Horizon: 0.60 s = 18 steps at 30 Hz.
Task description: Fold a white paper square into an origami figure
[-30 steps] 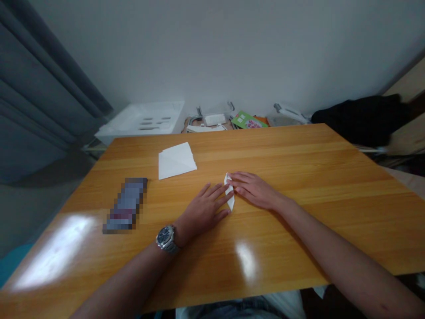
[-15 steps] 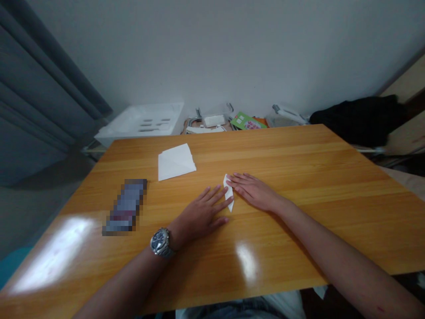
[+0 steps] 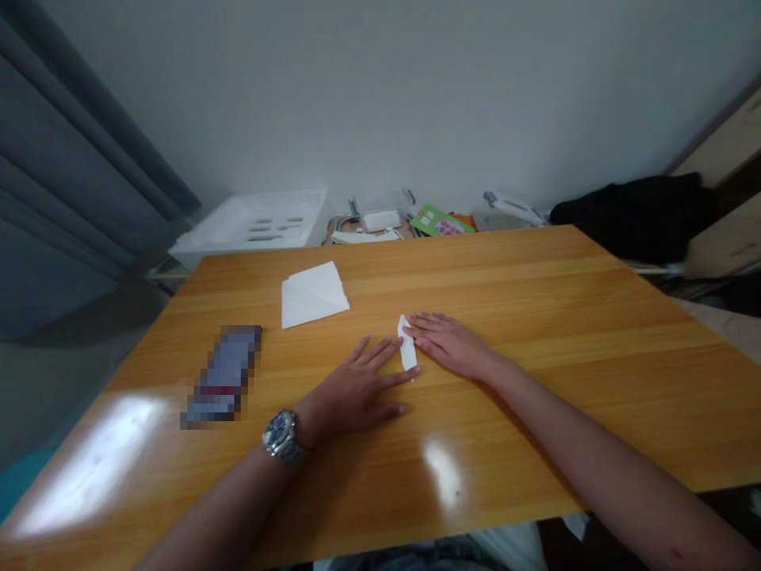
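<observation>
A small folded strip of white paper [image 3: 407,352], pointed at its near end, lies on the wooden table [image 3: 535,317] between my hands. My left hand [image 3: 357,390] rests spread beside it, with the index fingertip across the strip's near end and another fingertip at its left edge. From the other side my right hand [image 3: 449,341] lies flat, its fingertips touching the far part of the strip. Both hands have their fingers stretched out. A silver wristwatch [image 3: 281,434] sits on my left wrist.
White sheets of paper [image 3: 315,293] lie at the back left of the table. A blurred phone-like object [image 3: 226,373] is to their front left. Behind the table edge are a white tray [image 3: 255,222], a green booklet [image 3: 440,222] and dark cloth [image 3: 630,218].
My left hand has slid slightly toward me along the strip, its index finger now at the near tip. The right hand stays nearly in place. The view has shifted a little.
</observation>
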Motion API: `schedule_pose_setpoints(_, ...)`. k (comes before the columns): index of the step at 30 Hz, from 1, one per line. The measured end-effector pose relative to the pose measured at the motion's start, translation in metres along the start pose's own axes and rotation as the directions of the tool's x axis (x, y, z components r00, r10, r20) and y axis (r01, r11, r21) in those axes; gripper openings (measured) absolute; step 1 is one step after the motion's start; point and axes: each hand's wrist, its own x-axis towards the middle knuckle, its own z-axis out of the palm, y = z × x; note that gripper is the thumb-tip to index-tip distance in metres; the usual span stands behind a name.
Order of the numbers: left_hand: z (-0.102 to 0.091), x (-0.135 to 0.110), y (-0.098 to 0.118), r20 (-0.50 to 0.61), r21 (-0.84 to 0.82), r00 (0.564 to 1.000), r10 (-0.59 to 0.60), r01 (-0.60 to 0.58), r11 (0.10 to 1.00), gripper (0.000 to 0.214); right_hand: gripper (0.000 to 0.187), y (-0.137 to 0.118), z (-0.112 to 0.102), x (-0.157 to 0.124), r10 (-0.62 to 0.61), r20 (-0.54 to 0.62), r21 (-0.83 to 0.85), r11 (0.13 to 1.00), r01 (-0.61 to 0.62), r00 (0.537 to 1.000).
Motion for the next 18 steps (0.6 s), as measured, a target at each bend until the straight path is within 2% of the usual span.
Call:
schedule_pose_setpoints(9, -0.009, 0.001, 0.002, 0.025, -0.085, 0.998, 0.061, -0.059, 0.995, 0.057, 0.044, -0.004, 0.002, 0.001, -0.002, -0.069, -0.024, 1.0, 0.0, 0.998)
schedule_pose_setpoints(14, -0.013, 0.002, 0.0, 0.068, -0.144, 0.998, -0.014, 0.024, 0.989, 0.074, 0.044, -0.003, 0.003, 0.002, 0.0, -0.091, 0.006, 1.0, 0.001, 0.996)
schedule_pose_setpoints(18, -0.009, 0.004, -0.006, 0.009, -0.155, 0.998, -0.069, 0.07, 0.985, 0.066, 0.042, -0.003, 0.002, 0.002, 0.005, -0.103, 0.027, 1.0, -0.002, 0.995)
